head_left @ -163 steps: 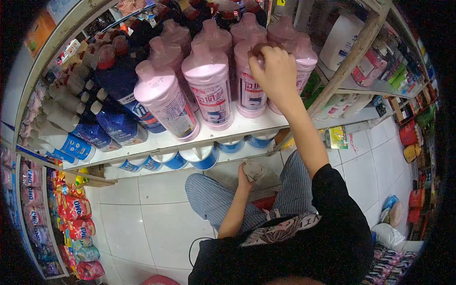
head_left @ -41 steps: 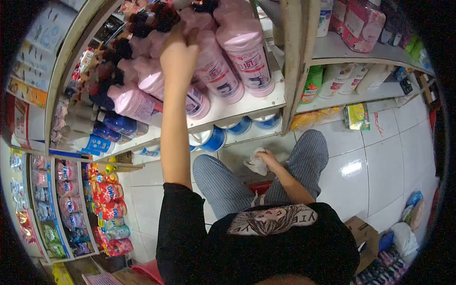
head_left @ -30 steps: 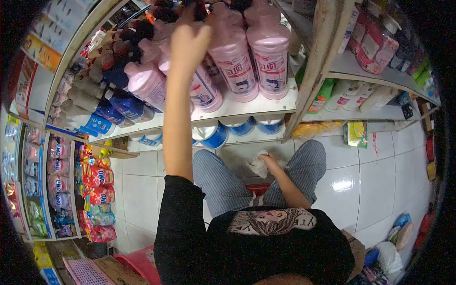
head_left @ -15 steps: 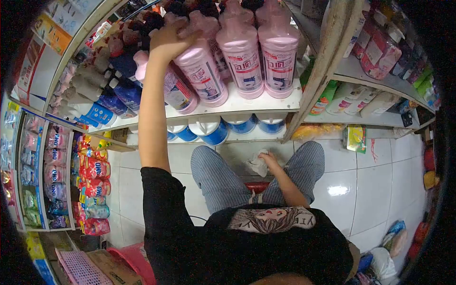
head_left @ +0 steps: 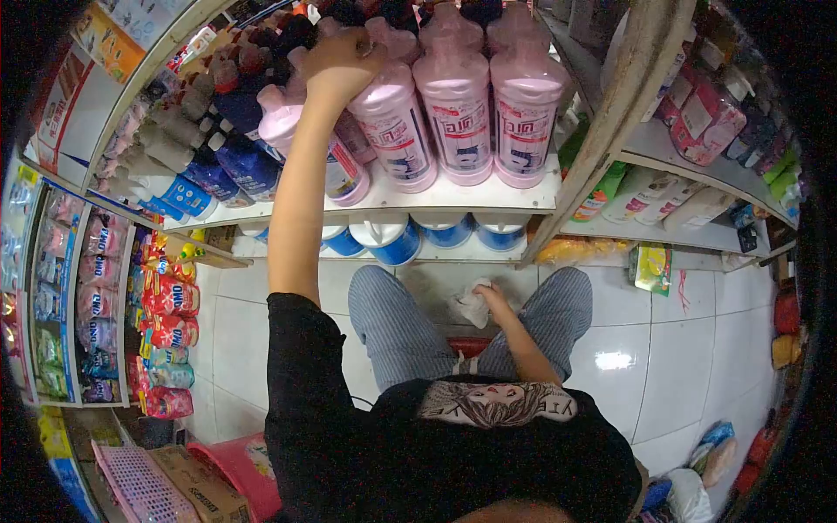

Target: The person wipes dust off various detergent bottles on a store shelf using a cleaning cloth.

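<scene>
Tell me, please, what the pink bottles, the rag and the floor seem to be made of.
The pink bottles look like smooth, slightly glossy plastic, given their molded shoulders and soft highlights.
The rag in the right hand seems matt fabric, from its limp folds; paper is possible.
The floor looks like glazed tile, with straight joints and bright reflection.

Pink bottles, blue and white tubs, grey striped trousers, black shirt, whitish cloth
</scene>
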Available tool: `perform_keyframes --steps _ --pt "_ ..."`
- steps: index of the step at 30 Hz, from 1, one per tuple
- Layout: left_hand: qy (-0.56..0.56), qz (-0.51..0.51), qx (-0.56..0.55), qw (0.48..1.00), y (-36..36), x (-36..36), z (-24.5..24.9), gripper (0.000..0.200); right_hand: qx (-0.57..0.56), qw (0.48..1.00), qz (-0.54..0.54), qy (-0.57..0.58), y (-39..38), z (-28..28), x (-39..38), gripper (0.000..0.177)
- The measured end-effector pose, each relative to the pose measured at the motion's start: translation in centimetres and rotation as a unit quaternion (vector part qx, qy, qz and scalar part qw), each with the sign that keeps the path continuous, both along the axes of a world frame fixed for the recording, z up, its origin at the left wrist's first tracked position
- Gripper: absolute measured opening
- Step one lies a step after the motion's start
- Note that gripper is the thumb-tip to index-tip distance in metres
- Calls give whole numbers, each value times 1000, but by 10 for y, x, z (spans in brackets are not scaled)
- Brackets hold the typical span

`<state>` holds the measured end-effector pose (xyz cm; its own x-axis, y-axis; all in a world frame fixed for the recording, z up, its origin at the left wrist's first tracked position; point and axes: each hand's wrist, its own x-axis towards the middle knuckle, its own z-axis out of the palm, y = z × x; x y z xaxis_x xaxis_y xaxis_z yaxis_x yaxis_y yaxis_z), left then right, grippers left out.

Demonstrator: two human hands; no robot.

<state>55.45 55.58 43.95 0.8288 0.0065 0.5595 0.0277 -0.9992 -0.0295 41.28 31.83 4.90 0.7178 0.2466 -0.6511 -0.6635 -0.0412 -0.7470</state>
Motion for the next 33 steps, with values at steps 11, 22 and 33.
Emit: perform_keyframes --steps 11,22,33 --pt "4 -35 -76 996 2 -12 5 42 25 999 -26 -21 3 8 -3 27" --pt "-137 -127 -323 928 84 -68 17 28 27 999 -21 -20 2 -1 -5 30" --pt "-10 -51 -450 891 79 -73 -13 38 10 999 24 -32 0 6 -4 39"
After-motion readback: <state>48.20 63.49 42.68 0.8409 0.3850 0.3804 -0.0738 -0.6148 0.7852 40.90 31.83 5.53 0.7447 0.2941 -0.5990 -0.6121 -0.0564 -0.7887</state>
